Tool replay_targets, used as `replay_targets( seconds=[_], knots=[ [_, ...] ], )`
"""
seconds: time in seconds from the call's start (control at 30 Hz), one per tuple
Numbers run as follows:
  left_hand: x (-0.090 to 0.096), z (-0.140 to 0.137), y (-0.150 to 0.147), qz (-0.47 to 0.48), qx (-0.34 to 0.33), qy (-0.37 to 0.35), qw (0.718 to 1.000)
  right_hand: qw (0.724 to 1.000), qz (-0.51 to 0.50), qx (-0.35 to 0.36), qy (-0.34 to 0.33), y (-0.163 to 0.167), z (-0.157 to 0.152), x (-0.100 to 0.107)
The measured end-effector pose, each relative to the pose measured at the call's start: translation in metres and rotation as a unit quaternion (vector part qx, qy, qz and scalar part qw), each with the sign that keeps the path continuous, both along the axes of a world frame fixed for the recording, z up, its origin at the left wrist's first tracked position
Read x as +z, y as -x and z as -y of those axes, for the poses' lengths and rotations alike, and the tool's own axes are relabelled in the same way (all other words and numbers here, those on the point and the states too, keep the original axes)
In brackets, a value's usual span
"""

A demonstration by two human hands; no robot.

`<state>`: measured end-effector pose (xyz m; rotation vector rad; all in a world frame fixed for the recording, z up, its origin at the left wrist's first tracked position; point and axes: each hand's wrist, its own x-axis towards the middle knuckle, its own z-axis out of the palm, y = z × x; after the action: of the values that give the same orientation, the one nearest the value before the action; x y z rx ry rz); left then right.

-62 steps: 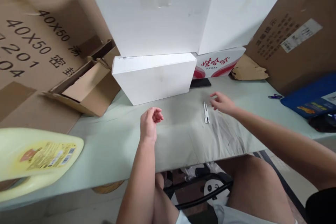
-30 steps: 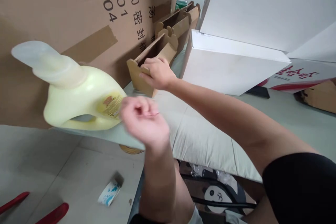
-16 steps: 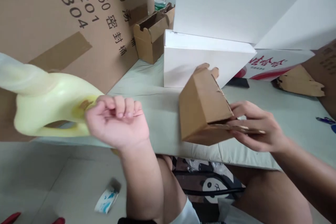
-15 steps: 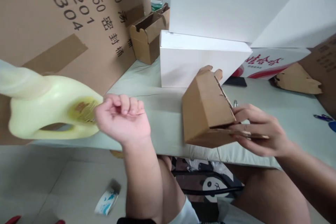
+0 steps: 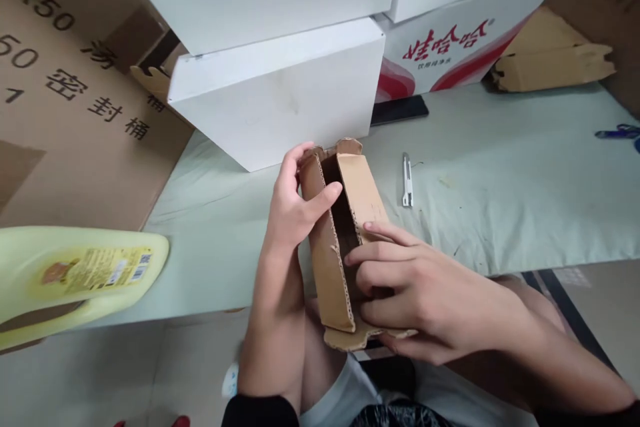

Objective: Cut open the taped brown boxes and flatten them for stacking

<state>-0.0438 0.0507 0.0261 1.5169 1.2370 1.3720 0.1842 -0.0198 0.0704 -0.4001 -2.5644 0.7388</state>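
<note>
A small brown cardboard box (image 5: 325,260) with a long open slot on top and rough cut edges is held between my two hands above the table's front edge. My left hand (image 5: 297,210) grips its far left side, with the thumb over the slot's edge. My right hand (image 5: 415,287) holds the near right side, fingers curled over the edge into the slot. The inside of the box is dark. On the green cloth to the right lies a white utility knife (image 5: 407,180), touched by neither hand.
White boxes (image 5: 280,100) stand stacked behind, beside a white carton with red lettering (image 5: 445,47). A dark phone (image 5: 400,110) lies before them. Folded cardboard (image 5: 555,60) rests at the back right. A pale yellow jug (image 5: 75,273) and a big carton (image 5: 90,100) are on the left.
My left hand has come from near the yellow jug to grip the box. The box has turned so its slot faces up. The view has shifted right, showing the utility knife fully.
</note>
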Motion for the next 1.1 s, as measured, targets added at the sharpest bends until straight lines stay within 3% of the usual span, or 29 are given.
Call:
replay_targets(
  seconds=[0.13,0.23,0.4,0.57,0.73,0.87,1.0,1.1],
  knots=[
    [-0.003,0.006,0.004,0.095,0.014,0.041,0.995,0.997,-0.030,-0.067,-0.006,-0.017,-0.005,0.002],
    [-0.007,0.010,0.014,0.155,0.004,0.029,0.988,0.985,-0.061,-0.150,-0.065,-0.031,-0.009,-0.005],
    [-0.017,0.006,0.023,0.099,-0.004,-0.013,0.995,0.942,-0.113,-0.274,-0.158,-0.039,-0.023,-0.027],
    [-0.026,0.003,0.016,-0.001,0.047,0.002,0.999,0.921,-0.172,-0.332,-0.107,-0.029,-0.033,-0.042],
    [-0.035,0.004,0.002,-0.087,0.062,0.000,0.994,0.957,-0.119,-0.257,-0.066,-0.027,-0.038,-0.047],
    [-0.037,0.002,-0.003,-0.157,0.061,-0.063,0.984,0.973,-0.099,-0.202,-0.042,-0.034,-0.042,-0.044],
    [-0.038,0.000,-0.002,-0.225,0.066,-0.083,0.969,0.989,-0.091,-0.109,0.052,-0.047,-0.042,-0.038],
    [-0.039,-0.001,0.002,-0.220,0.085,-0.061,0.970,0.982,-0.124,-0.074,0.119,-0.053,-0.041,-0.044]
  ],
)
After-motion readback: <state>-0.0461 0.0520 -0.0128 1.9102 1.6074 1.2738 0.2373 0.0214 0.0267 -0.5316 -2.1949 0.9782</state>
